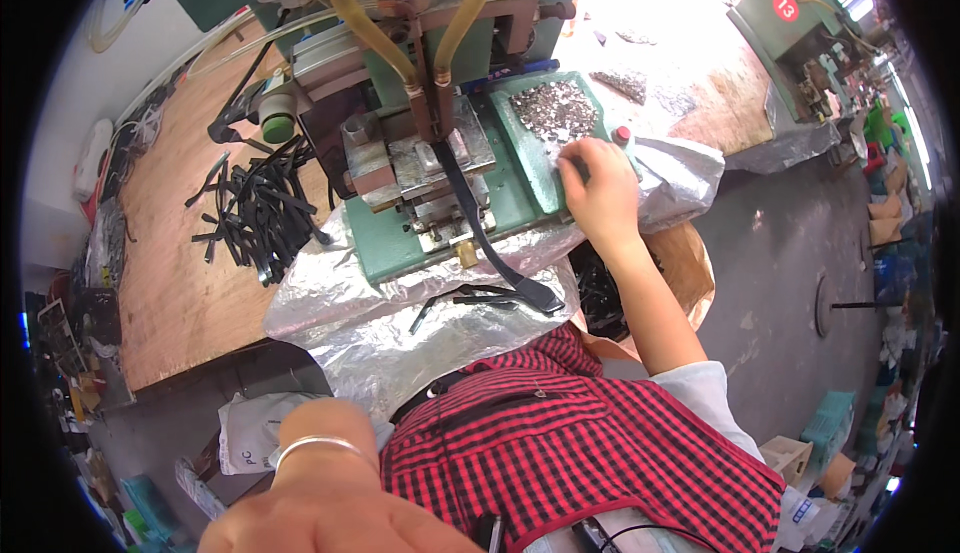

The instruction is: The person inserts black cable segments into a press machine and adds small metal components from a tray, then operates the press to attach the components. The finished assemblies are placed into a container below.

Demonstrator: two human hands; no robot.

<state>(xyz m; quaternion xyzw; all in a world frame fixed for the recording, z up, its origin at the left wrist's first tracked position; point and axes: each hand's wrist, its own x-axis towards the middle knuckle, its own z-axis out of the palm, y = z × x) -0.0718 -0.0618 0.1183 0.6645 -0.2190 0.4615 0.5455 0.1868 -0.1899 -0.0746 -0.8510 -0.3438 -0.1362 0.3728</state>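
My right hand [606, 191] is over the near part of a green tray [540, 178], its thumb and fingers bent together in a pinch. What they hold, if anything, is too small to make out. Beyond the fingers, small shiny metal pieces [555, 110] lie heaped in the tray. My left hand [335, 513] is close to the camera at the bottom, away from the machine; its fingers run out of the picture. Beneath the head of the green bench machine [425, 153], a long black strap [472, 215] hangs from the metal fixture down over the silver foil [345, 328].
Left of the machine, many black strips [255, 203] are piled on the wooden table [160, 283]. A few more rest on the foil. A brown paper bag [695, 273] with black pieces stands below my right forearm. Another green machine [800, 28] stands at the far right.
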